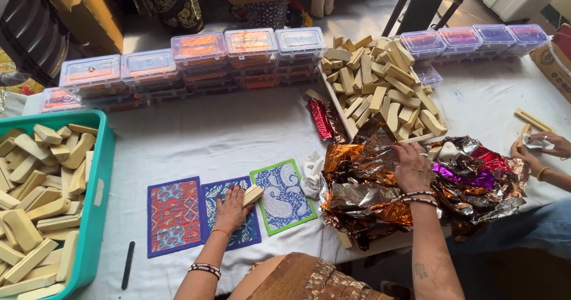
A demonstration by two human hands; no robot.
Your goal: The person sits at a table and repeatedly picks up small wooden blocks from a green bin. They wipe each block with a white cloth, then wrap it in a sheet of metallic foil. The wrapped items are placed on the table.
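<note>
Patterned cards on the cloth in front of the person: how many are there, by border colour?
Blue-bordered patterned cards: 2, one with a red centre, one under the left hand that holds a pale bar.
Green-bordered card: 1.
Total: 3.
The right hand rests on crumpled foil.

red-orange geometric-print square cloth (173, 216) | blue leaf-print square cloth (233, 233) | green-edged blue-and-white paisley square cloth (283, 196) | pale tan rectangular wooden block (252, 194) | crumpled copper, silver, red and purple foil sheets (363, 187) | teal plastic crate (97, 187) | white tablecloth (208, 133)
</note>
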